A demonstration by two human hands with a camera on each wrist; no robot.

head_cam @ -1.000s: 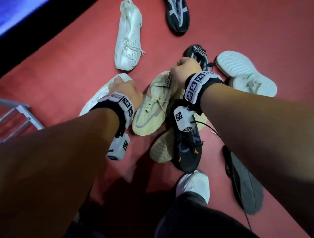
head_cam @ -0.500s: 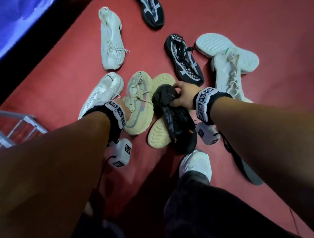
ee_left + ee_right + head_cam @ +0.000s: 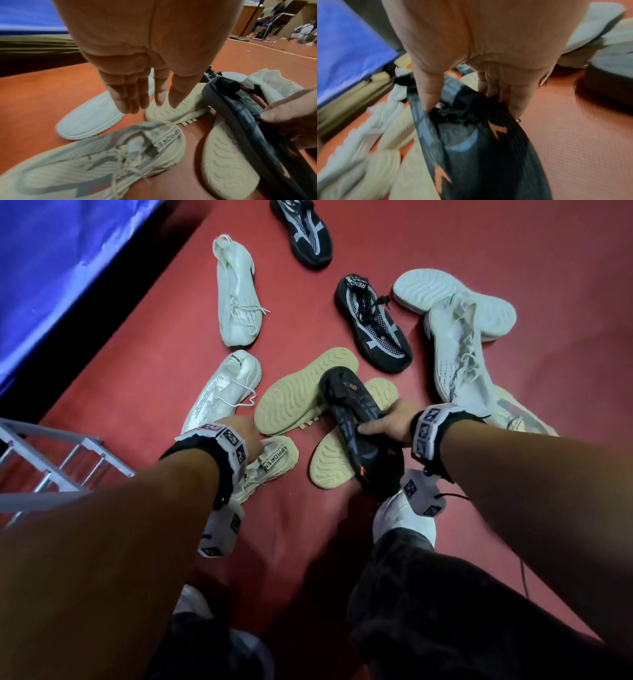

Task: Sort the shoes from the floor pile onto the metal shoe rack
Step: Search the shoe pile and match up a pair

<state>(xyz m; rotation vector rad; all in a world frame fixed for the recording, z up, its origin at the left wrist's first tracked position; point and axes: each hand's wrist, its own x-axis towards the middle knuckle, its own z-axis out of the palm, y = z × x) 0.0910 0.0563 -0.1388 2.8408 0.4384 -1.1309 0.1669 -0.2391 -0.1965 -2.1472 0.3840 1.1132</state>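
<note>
Head view: my right hand has its grip clamped round the black shoe, above the beige soles.
Left hand: fingers straight, holding nothing.
Next: I'd carry it level to the metal shoe rack, sole down.

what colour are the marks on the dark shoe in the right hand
Orange, on the dark shoe that the right hand grips; clearest in the right wrist view.

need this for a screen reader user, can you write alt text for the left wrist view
The left hand hangs open, fingers straight, over a beige shoe sole on the red floor. A beige laced sneaker lies below; at right the right hand holds a black shoe.
</note>
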